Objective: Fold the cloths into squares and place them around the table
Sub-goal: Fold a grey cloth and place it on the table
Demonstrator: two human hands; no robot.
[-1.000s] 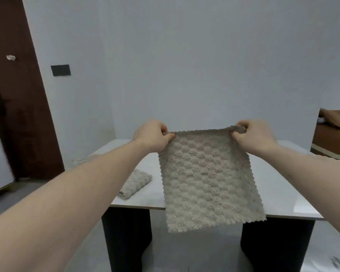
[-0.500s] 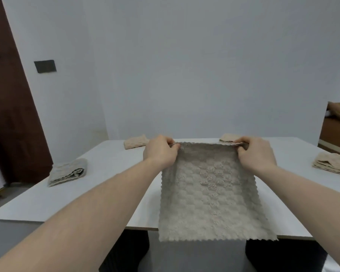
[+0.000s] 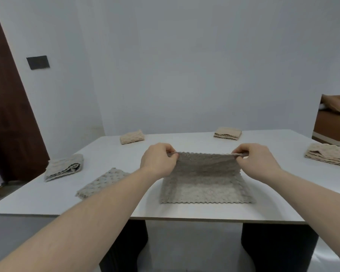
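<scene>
A beige bobbled cloth (image 3: 204, 185) lies partly on the white table (image 3: 126, 203), its near edge flat close to the table's front. My left hand (image 3: 158, 160) pinches its far left corner and my right hand (image 3: 257, 161) pinches its far right corner, both lifted slightly above the tabletop. A flat cloth (image 3: 102, 183) lies to the left, partly under my left forearm. Folded cloths sit at the left edge (image 3: 64, 166), the far left (image 3: 132, 136), the far right (image 3: 227, 133) and the right edge (image 3: 330, 155).
A dark brown door (image 3: 10, 124) stands at the left beside the wall. A brown piece of furniture (image 3: 334, 122) is at the far right. Black table legs (image 3: 273, 250) show beneath the tabletop.
The cloth hung from both hands in front of the table edge; it has since been lowered forward, and its lower part now rests on the tabletop. The view has also tilted down.
</scene>
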